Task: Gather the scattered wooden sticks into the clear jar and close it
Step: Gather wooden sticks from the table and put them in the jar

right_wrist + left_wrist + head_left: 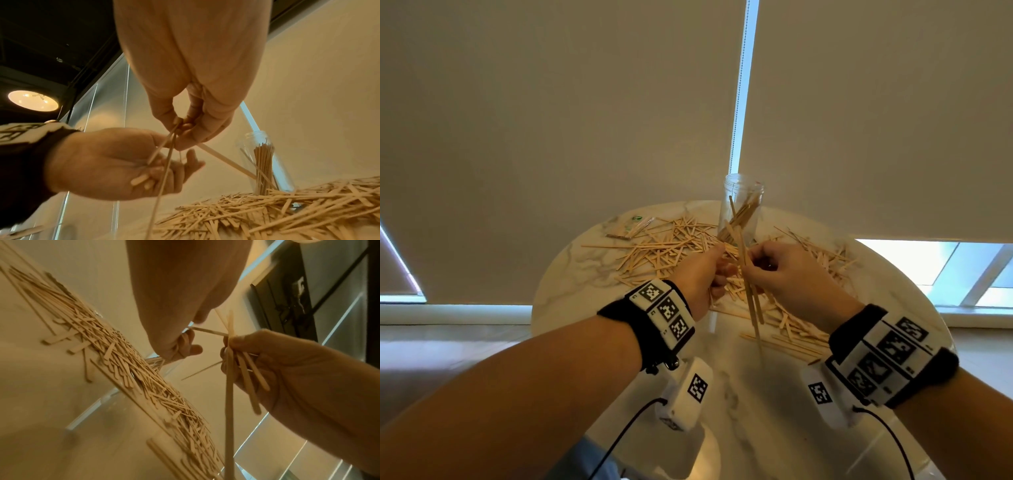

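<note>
Both my hands meet above a heap of loose wooden sticks on a round marble table. My right hand pinches a bundle of long sticks whose ends hang down toward the tabletop. My left hand is curled round a few flat sticks, whose ends show in the right wrist view, and touches the same bundle. Just behind the hands stands the clear jar, upright and open-topped, with several sticks leaning inside it. No lid shows in any view.
More sticks lie right of the jar and in a row near my right wrist. A clear plastic wrapper lies at the table's far left. Window blinds hang close behind the table. The table's near part holds only wrist-camera cables.
</note>
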